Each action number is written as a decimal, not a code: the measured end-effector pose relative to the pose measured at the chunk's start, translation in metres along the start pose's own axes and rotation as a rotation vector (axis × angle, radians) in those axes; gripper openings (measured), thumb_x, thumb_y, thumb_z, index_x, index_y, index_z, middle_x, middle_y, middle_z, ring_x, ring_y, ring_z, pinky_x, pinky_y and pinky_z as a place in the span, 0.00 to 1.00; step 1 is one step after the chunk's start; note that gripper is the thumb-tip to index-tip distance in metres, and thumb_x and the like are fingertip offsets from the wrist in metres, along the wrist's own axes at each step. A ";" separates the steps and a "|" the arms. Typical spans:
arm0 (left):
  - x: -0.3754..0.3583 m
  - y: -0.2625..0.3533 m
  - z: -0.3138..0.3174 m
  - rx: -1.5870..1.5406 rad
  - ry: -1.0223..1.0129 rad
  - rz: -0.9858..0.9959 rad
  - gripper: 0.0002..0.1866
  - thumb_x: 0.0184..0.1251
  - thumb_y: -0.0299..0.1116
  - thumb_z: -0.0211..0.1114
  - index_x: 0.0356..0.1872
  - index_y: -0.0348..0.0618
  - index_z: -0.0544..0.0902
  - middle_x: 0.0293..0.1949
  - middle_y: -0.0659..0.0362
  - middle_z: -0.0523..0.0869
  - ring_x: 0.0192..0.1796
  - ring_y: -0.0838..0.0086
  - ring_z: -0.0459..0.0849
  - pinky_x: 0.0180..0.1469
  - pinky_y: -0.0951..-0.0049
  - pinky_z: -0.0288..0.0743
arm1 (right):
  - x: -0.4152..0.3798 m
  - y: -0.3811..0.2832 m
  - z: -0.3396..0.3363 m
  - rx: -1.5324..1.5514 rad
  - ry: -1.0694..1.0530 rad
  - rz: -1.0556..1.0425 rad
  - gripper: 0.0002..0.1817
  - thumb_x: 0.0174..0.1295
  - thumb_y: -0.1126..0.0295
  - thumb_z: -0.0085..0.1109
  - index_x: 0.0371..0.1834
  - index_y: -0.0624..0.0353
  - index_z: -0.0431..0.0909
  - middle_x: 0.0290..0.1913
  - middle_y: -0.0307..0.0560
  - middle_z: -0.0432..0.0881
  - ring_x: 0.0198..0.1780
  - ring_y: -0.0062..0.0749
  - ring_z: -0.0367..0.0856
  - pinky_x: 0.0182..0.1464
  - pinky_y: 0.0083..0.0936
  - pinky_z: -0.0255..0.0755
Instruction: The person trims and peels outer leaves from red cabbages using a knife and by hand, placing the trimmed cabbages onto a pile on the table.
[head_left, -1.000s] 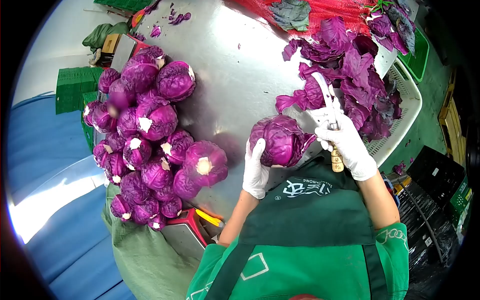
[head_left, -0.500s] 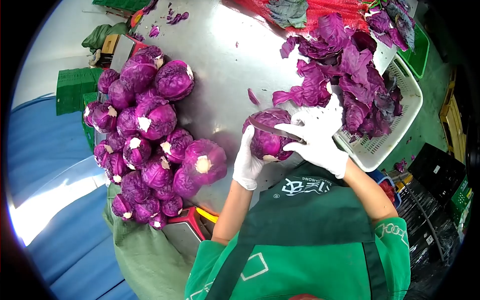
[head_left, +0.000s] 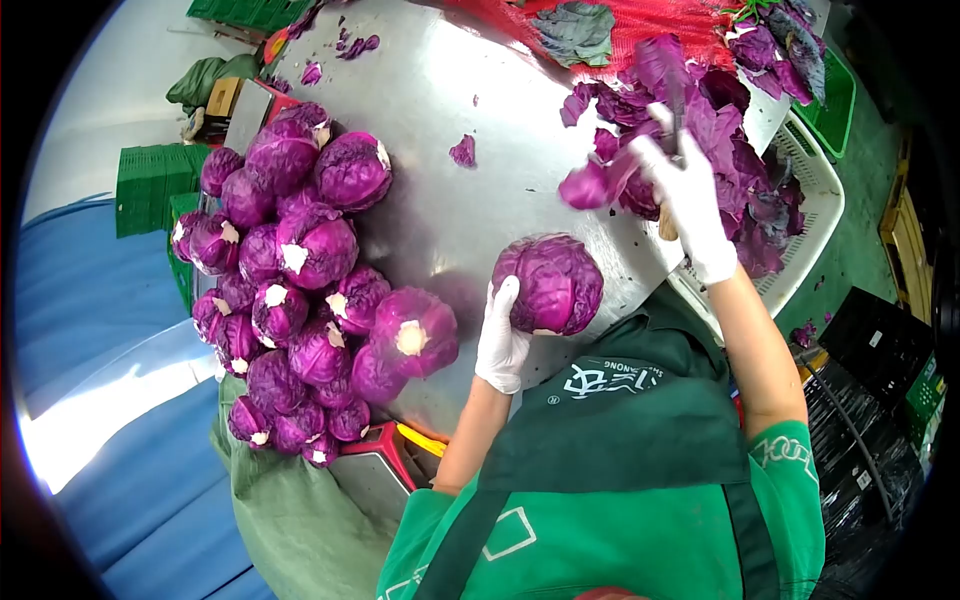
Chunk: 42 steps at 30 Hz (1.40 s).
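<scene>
My left hand (head_left: 503,338), in a white glove, holds a red cabbage head (head_left: 552,283) against the steel table (head_left: 450,210) near its front edge. My gloved right hand (head_left: 685,195) is raised over the pile of loose purple leaves (head_left: 715,150) at the right, gripping a knife (head_left: 674,100) whose wooden handle shows below the palm. A torn purple leaf (head_left: 590,185) hangs blurred just left of that hand. Whether the hand also touches the leaf I cannot tell.
A heap of trimmed red cabbages (head_left: 300,290) fills the table's left side. A white perforated crate (head_left: 805,230) sits off the right edge under the leaf pile. Red mesh sacking (head_left: 650,20) lies at the back. A small leaf scrap (head_left: 463,151) rests mid-table.
My right hand left the cabbage and swung up and right toward the leaf pile with the knife. A cut leaf came away. The left hand kept the cabbage in place.
</scene>
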<state>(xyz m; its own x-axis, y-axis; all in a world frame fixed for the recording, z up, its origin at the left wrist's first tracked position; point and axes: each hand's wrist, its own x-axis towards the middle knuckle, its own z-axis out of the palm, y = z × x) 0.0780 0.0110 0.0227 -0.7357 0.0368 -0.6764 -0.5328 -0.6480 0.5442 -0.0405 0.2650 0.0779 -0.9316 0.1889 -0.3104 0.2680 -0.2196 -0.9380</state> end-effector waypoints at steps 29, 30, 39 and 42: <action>-0.063 0.103 0.010 0.169 0.267 0.853 0.37 0.65 0.32 0.72 0.72 0.35 0.66 0.62 0.52 0.77 0.65 0.69 0.75 0.69 0.67 0.70 | -0.099 -0.057 0.160 -0.321 -0.880 -0.669 0.08 0.63 0.80 0.64 0.44 0.62 0.85 0.28 0.40 0.78 0.26 0.20 0.74 0.30 0.19 0.68; -0.074 0.118 0.007 0.103 0.247 0.896 0.37 0.65 0.31 0.72 0.73 0.34 0.65 0.62 0.51 0.77 0.64 0.69 0.76 0.69 0.67 0.69 | -0.100 -0.063 0.165 -0.276 -0.867 -0.456 0.08 0.64 0.79 0.65 0.45 0.61 0.85 0.28 0.37 0.79 0.26 0.17 0.73 0.30 0.17 0.67; -0.128 0.330 -0.085 0.704 1.086 1.305 0.55 0.44 0.53 0.83 0.72 0.37 0.66 0.67 0.40 0.70 0.69 0.52 0.72 0.71 0.57 0.67 | -0.016 0.010 0.133 -0.289 -0.701 -0.005 0.32 0.72 0.77 0.56 0.79 0.50 0.61 0.46 0.46 0.82 0.28 0.18 0.80 0.23 0.13 0.67; -0.106 0.374 -0.133 1.012 1.331 1.109 0.58 0.40 0.63 0.81 0.72 0.40 0.68 0.64 0.39 0.74 0.66 0.48 0.74 0.69 0.55 0.69 | 0.014 0.042 0.124 -0.239 -0.692 -0.069 0.34 0.74 0.76 0.52 0.82 0.44 0.55 0.63 0.54 0.75 0.46 0.29 0.84 0.38 0.20 0.77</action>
<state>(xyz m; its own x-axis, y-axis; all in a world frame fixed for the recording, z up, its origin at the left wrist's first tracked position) 0.0123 -0.3369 0.2318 -0.3910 -0.7909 0.4708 -0.4990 0.6119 0.6136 -0.0730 0.1400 0.0530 -0.8690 -0.4697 -0.1556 0.1759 0.0007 -0.9844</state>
